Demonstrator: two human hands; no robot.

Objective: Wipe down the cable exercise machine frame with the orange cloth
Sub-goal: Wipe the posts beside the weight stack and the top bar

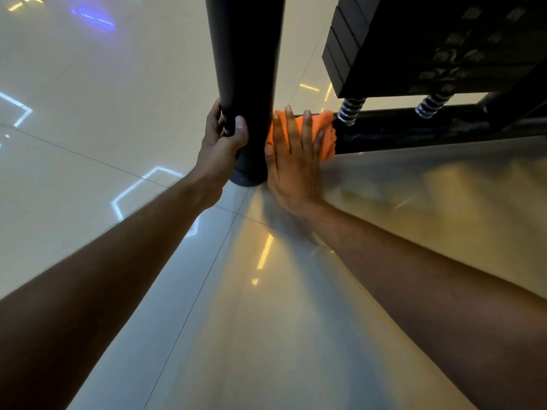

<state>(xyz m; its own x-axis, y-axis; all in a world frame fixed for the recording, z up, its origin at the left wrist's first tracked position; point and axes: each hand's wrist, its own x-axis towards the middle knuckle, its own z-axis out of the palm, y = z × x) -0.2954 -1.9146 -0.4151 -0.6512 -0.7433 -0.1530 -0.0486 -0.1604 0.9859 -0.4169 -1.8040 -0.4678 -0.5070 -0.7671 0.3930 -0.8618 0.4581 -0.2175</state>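
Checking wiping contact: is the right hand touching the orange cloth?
Touching. The head view shows the right hand with straight fingers laid flat over the orange cloth, pressing it against the black frame beside the post.

Dim, warm light. The glossy floor (296, 306) mirrors overhead lamps as yellow streaks and white-blue outlines left of the post (245, 69). The post and weight stack (429, 45) are nearly black, detail lost. The right hand (293, 161) is motion-blurred, with a soft shadow below it. Wide-angle distortion bends lines at the edges.
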